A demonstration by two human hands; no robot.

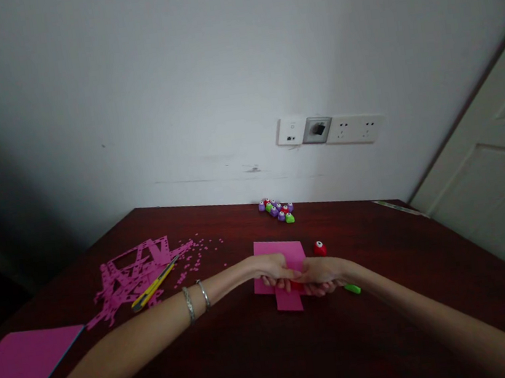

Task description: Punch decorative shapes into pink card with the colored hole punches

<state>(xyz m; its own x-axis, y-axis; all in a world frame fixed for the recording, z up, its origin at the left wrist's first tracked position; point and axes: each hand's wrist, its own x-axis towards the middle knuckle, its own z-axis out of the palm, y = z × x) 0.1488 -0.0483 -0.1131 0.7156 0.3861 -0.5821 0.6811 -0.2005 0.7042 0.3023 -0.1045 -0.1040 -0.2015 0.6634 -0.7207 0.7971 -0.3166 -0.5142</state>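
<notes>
Both my hands meet over pink paper near the middle of the table. My left hand (274, 268), with two silver bracelets on its wrist, is closed, its fingers curled at the pink paper strip (289, 301). My right hand (322, 271) is closed around a small red craft punch (297, 284), mostly hidden by the fingers of both hands. Beneath them lies a larger pink sheet (279, 247). Just beyond my right hand stands another red craft punch (319, 248), and a green one (352, 288) pokes out beside it.
Several coloured craft punches (276, 209) cluster by the wall. Punched pink scraps (135, 269) and tiny cutouts (190, 263) lie left, with a yellow utility knife (156, 283) on them. A big pink sheet (29, 367) rests at the near left of the dark red table (238, 364).
</notes>
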